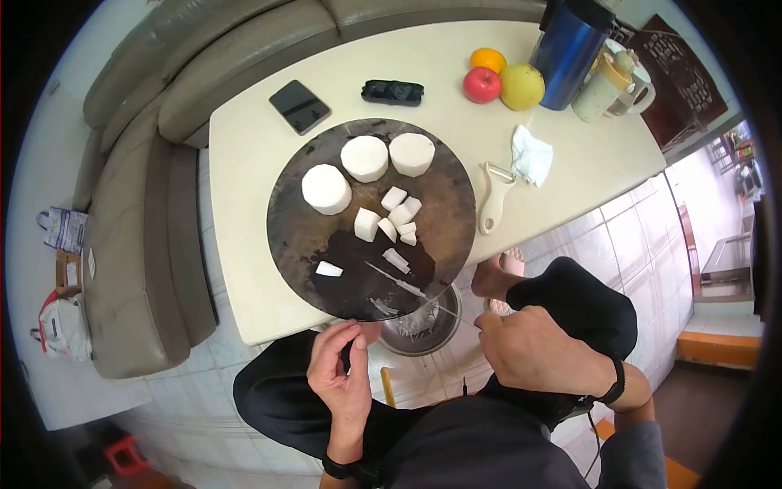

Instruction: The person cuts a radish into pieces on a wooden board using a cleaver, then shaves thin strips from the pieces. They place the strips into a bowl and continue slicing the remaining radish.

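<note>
My right hand (525, 346) is closed round the handle end of a knife (399, 281), its thin blade seen nearly edge-on and slanting over the near rim of a round dark cutting board (297, 236). Just off that rim is my left hand (342, 371), fingers loosely bent, thumb a little apart, nothing visible in it. Three thick peeled white rounds (327, 189) stand at the back of the board. Several smaller white chunks (366, 225) lie in the middle, and one piece (329, 269) sits alone at left. Thin trimmings (397, 261) lie beside the blade.
Below the table (236, 244) a metal bowl (448, 322) holds white scraps. A peeler (493, 200) and crumpled tissue (531, 156) lie right of the board. Behind are a phone (300, 107), black case (393, 93), fruit (521, 86), blue flask (570, 57) and jug (601, 91).
</note>
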Action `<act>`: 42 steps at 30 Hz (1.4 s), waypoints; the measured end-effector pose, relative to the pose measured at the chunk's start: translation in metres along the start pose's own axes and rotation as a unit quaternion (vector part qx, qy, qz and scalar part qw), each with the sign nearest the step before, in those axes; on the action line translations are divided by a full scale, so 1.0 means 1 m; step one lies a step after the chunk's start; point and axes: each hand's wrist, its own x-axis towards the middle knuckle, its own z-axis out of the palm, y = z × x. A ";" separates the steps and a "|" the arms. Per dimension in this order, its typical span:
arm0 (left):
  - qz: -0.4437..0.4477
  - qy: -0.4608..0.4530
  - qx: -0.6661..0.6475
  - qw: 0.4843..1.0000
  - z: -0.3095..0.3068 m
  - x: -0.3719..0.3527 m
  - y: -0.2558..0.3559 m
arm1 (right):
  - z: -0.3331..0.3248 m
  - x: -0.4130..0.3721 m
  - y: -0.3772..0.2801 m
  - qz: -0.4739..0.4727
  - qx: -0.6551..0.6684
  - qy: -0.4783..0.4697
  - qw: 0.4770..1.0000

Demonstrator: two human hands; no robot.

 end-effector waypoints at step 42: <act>-0.423 0.062 -0.607 0.670 0.029 -0.023 -0.038 | 0.022 -0.030 -0.035 -0.004 -0.046 0.001 0.999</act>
